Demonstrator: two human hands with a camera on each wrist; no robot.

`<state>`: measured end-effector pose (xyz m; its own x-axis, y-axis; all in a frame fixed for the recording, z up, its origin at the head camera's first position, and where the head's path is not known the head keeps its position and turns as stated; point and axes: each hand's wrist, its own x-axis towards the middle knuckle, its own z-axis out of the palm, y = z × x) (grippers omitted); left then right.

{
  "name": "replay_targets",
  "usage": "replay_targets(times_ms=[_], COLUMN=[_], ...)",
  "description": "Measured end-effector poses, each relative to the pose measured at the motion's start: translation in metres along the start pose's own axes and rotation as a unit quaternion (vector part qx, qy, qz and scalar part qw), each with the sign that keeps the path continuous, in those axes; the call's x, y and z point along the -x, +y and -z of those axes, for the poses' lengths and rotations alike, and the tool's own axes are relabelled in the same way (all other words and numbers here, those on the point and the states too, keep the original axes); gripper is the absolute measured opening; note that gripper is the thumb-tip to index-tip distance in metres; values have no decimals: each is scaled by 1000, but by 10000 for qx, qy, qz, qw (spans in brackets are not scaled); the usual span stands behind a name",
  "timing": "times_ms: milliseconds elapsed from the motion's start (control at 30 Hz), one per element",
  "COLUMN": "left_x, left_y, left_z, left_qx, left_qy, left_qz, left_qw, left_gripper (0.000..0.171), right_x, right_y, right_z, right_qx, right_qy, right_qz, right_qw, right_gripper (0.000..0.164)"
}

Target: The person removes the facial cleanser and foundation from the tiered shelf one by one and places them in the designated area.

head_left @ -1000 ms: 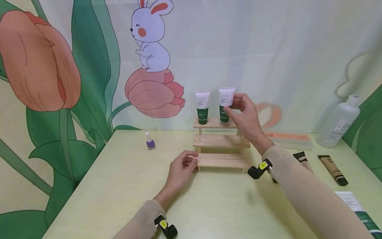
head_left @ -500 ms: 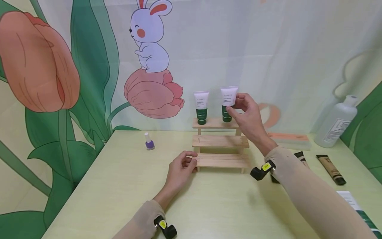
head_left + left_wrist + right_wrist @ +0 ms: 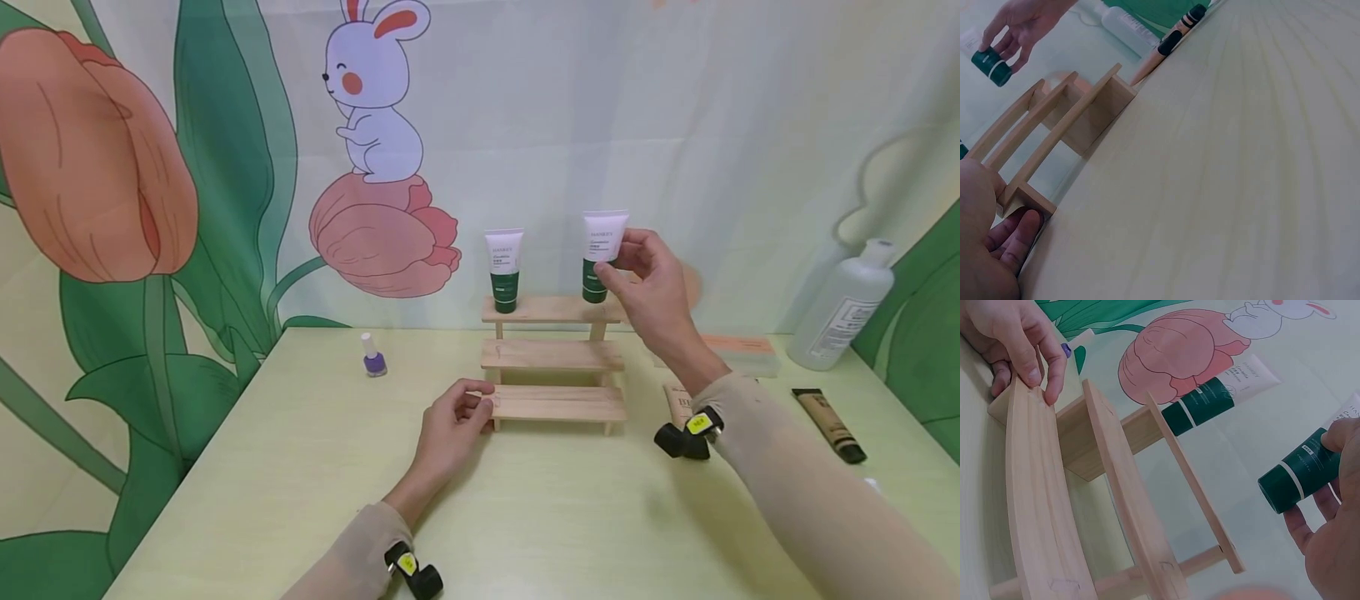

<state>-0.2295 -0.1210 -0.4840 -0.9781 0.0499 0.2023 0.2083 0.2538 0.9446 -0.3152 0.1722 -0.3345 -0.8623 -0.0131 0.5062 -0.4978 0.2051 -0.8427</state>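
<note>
A three-step wooden display stand (image 3: 551,355) stands on the table against the printed backdrop. My left hand (image 3: 453,425) grips the left end of its lowest step, thumb and fingers around the board (image 3: 1041,487). On the top step's left part, a white-and-green squeeze tube (image 3: 505,271) stands upright on its cap. My right hand (image 3: 654,292) pinches a matching squeeze tube (image 3: 602,237) between thumb and fingers. In the right wrist view this held tube (image 3: 1300,472) hangs clear of the top step, cap down and slightly tilted.
A purple nail polish bottle (image 3: 375,358) stands left of the stand. At right are a large white bottle (image 3: 843,312), a flat box (image 3: 738,354) and a brown tube (image 3: 832,425). Another tube (image 3: 677,404) lies partly hidden by the right wrist camera.
My right hand has carried its squeeze tube rightward and slightly up, away from the standing tube. The left hand has stayed at the lowest step.
</note>
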Motion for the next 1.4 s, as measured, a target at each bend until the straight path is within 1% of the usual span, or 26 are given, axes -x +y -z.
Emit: replay_targets(times_ms=[167,400,667,833,1000,1133,1267,1367,1400], left_x=[0,0,-1,-1,-1,0,0,0,0], left_y=[0,1,0,-1,0,1,1,1,1], left_z=[0,0,0,0,0,0,0,0,0], left_qx=[-25,-80,-14,-52,-81,-115,-119,-71,-52], left_qy=[12,22,0,7,-11,1,12,3,-1], left_qz=[11,-3,-2,-17,10,25,35,21,12], left_qw=[10000,10000,10000,10000,10000,9999,9999,10000,10000], left_gripper=[17,18,18,18,18,18,18,18,18], right_x=[3,7,15,17,21,27,33,39,42], right_y=[-4,-8,-14,-13,-14,-15,-19,-22,-23], right_z=[15,37,63,82,99,112,122,129,132], right_qx=[73,139,445,590,601,781,688,472,480], right_qy=[94,259,404,592,782,851,892,933,939], right_qz=[66,141,204,255,212,83,36,48,32], right_qw=[9999,9995,9980,9962,9949,9933,9936,9945,9944], right_gripper=[44,42,40,40,40,41,42,43,43])
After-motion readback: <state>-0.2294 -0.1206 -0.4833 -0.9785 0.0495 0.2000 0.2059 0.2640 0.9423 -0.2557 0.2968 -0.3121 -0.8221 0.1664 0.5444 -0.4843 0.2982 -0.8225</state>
